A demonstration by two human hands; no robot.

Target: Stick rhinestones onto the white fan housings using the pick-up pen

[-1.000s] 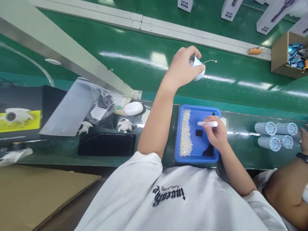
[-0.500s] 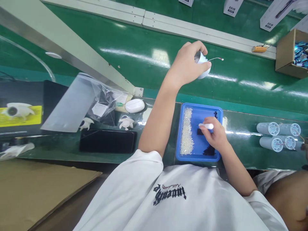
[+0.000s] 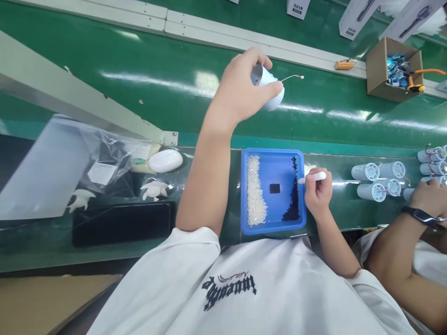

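Observation:
Over the green surface beyond the bench, my left hand [image 3: 244,88] is closed around a pale blue plastic cylinder [image 3: 273,97]. A thin wire lead [image 3: 292,77] with a small connector sticks out of its far side. My right hand [image 3: 318,195] pinches a white pen-shaped tool [image 3: 317,177], its tip pointing left over the right rim of a blue tray [image 3: 243,195]. In the tray, clear small pieces [image 3: 256,200] line the left side and black small pieces [image 3: 293,204] the right. A black square [image 3: 275,188] lies between them.
Several pale blue cylinders [image 3: 372,191] stand to the right, near a co-worker's hand [image 3: 429,200]. On the left are a phone [image 3: 122,224], a white mouse [image 3: 165,160], plastic bags [image 3: 101,158] and a slanted metal post [image 3: 104,104]. A cardboard box [image 3: 379,77] sits far right.
The view has swung right. My right hand has moved from over the tray's black square to its right edge, still holding the white tool. The left hand keeps the cylinder.

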